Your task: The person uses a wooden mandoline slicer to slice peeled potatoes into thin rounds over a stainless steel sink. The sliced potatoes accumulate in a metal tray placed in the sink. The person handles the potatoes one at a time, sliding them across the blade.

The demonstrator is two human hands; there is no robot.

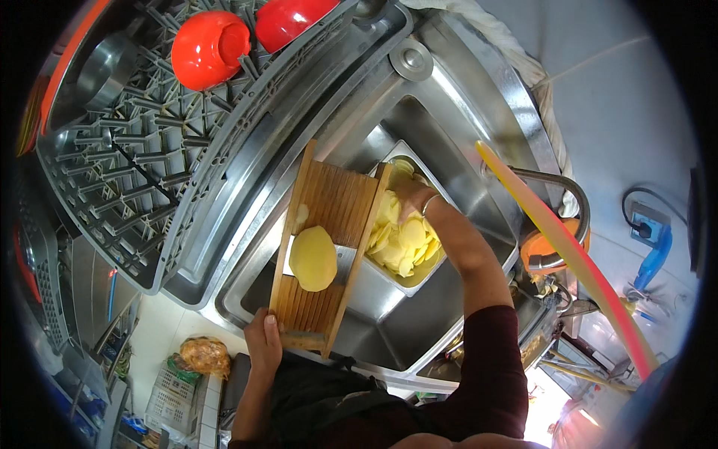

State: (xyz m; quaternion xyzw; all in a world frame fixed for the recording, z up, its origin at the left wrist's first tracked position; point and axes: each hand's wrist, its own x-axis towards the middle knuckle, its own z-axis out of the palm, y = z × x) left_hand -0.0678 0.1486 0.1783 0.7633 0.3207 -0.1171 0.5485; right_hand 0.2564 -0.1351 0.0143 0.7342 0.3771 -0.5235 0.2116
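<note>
My left hand [265,338] grips the near end of a wooden mandoline slicer [342,196], which slants across the sink. A peeled potato [314,258] rests on the slicer over its metal blade. A small pale scrap [302,214] sits higher up by the frame's left rail. To the right, my right hand [412,196] reaches into a rectangular steel pan [412,291] of potato slices [405,242]. Its fingers are partly hidden among the slices, so whether they close on any cannot be made out. The pan stands in the steel sink basin [387,342].
Left of the sink is a grey dish rack [148,168] with red bowls [207,50] and a steel pot [109,70]. A yellow-pink hose [561,241] arcs over the right side near a faucet [578,196]. A drain strainer [411,59] lies on the far ledge. Low left stands a white basket [171,395].
</note>
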